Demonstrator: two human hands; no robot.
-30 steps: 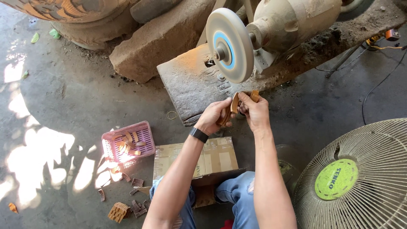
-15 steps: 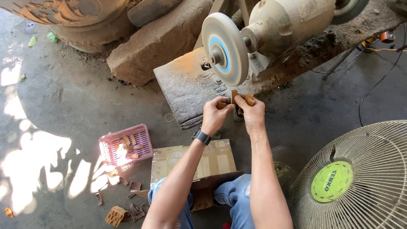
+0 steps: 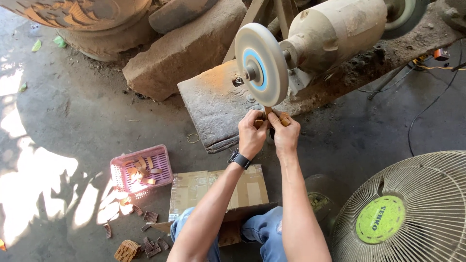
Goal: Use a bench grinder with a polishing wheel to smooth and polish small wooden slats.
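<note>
Left hand and right hand both clamped on a small wooden piece — pressed against the grinding wheel (lower rim).

Both forearms bare, no sleeves in view, no gloves. Left hand, right hand: no rings visible. Black watch w/ dark strap on left wrist, rectangular face. Blue denim jeans, faded at knees, look a bit worn. Nothing else of the body in view.
</note>
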